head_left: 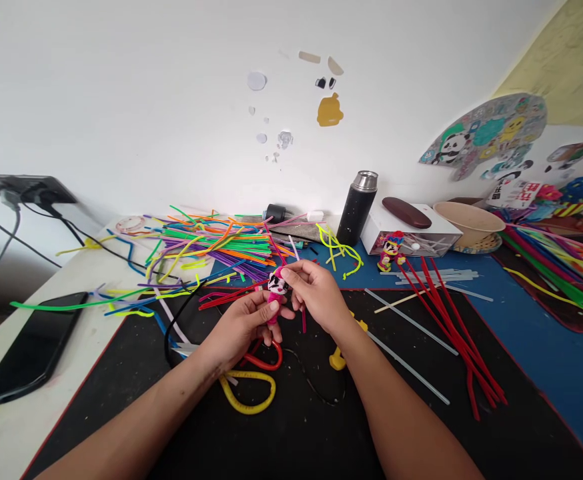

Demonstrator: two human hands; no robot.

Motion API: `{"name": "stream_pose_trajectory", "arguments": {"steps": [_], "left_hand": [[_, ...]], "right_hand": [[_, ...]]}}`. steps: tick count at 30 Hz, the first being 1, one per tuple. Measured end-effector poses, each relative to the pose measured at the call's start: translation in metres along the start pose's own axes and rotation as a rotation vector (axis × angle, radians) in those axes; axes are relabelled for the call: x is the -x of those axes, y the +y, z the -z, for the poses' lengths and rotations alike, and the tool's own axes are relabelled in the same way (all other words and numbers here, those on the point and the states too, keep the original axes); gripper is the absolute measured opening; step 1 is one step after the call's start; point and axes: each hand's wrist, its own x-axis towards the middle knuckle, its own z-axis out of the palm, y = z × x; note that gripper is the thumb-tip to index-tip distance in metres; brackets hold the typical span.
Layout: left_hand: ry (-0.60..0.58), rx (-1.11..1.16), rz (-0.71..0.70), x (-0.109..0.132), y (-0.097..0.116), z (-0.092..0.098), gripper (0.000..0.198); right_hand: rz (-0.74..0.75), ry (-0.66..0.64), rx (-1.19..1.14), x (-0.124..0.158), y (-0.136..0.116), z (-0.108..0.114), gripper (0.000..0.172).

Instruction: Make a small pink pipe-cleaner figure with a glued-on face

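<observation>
A small pink pipe-cleaner doll (277,283) with a white and black face is held upright between both hands over the black mat. My left hand (252,315) grips its pink body between thumb and fingers. At the doll's head, my right hand (315,288) pinches the pink top with thumb and forefinger; a magenta pipe cleaner (304,321) hangs below its fingers. Scissors with a red and a yellow handle (251,408) lie under my left hand, blades partly hidden by the wrist. Close to my right forearm is a yellow object (338,360), partly covered.
A pile of coloured pipe cleaners (226,243) lies at the back. Right are red pipe cleaners (464,343), translucent glue sticks (411,369) and a second small doll (390,251). A black flask (358,210), white box (406,230), bowl (469,223) and phone (34,347) surround the mat.
</observation>
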Motion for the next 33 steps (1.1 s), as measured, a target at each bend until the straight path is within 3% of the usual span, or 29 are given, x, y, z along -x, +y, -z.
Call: {"name": "stream_pose_trajectory", "arguments": {"steps": [27,33], "left_hand": [[0.001,0.027,0.025,0.0003,0.0019,0.0013,0.043],[0.032,0.048,0.021,0.0001,0.0044,0.0050,0.038]], "right_hand": [[-0.018,0.007,0.003,0.0003,0.0005,-0.0009,0.036],[0.011,0.097,-0.026,0.0008,-0.0053,0.0031,0.036]]}}
